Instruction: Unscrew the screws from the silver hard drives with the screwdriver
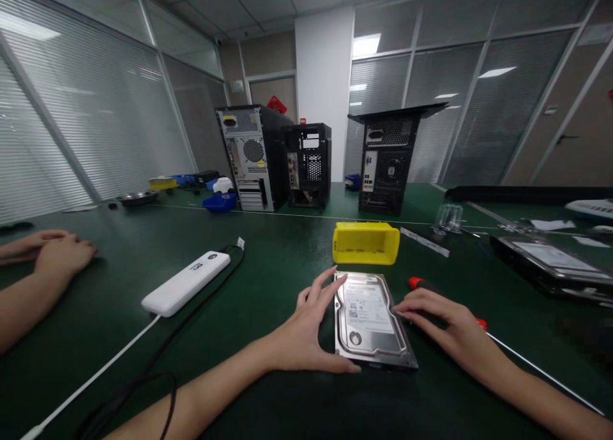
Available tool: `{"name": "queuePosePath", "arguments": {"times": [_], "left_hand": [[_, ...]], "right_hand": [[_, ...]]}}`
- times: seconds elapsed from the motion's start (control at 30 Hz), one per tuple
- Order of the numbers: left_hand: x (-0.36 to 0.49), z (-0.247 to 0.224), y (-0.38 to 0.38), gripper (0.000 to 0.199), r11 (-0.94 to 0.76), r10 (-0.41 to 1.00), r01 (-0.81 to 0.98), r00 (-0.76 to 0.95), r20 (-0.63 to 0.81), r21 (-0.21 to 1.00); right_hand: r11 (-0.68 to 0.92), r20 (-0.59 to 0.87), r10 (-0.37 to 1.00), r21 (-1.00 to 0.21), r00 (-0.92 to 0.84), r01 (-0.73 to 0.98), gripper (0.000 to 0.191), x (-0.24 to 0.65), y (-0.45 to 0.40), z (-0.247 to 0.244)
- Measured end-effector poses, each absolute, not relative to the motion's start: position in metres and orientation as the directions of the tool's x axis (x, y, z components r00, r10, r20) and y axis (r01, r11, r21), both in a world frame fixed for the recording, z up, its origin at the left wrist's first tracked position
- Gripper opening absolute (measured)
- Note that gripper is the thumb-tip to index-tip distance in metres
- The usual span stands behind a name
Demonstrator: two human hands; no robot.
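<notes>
A silver hard drive (366,312) lies label side up on the green table in front of me. My left hand (311,328) spans its left side, thumb against the near edge and fingertips at the far left corner, holding it. At the drive's right edge, my right hand (435,315) is closed in a pinch; anything between the fingertips is too small to make out. Partly under that hand lies a screwdriver with a red and black handle (416,283), its long shaft pointing toward the lower right. Just beyond the drive sits a yellow plastic bin (366,245), its opening facing me.
A white power strip (186,283) with cables lies left; another person's hands (64,255) rest beyond it. Computer cases (251,159) stand at the back, near a blue bin (220,202). Another drive (550,261) and a clear container (449,218) are on the right.
</notes>
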State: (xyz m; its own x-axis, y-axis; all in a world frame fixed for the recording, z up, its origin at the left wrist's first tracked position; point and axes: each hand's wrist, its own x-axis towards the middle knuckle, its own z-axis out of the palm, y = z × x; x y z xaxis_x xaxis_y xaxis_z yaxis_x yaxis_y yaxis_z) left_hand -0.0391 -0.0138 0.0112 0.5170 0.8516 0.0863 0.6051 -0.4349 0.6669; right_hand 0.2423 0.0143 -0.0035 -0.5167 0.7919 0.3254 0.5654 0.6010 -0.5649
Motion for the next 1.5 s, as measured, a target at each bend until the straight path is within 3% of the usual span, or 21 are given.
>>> {"name": "queuePosePath", "arguments": {"times": [0.27,1.13,1.5], "left_hand": [[-0.04,0.01,-0.015,0.119,-0.426,0.859,0.609,0.504,0.088,0.669],[-0.039,0.011,-0.018,0.114,-0.451,0.845,0.621,0.528,0.083,0.641],[-0.033,0.011,-0.015,0.11,-0.487,0.829,0.611,0.549,0.11,0.624]], "right_hand": [[0.678,0.386,0.734,-0.462,-0.559,0.571,0.023,0.244,0.014,-0.008],[0.724,0.44,0.686,-0.323,-0.58,0.61,0.025,0.24,0.002,-0.002],[0.745,0.474,0.661,-0.318,-0.582,0.587,0.029,0.241,0.0,0.001]]}}
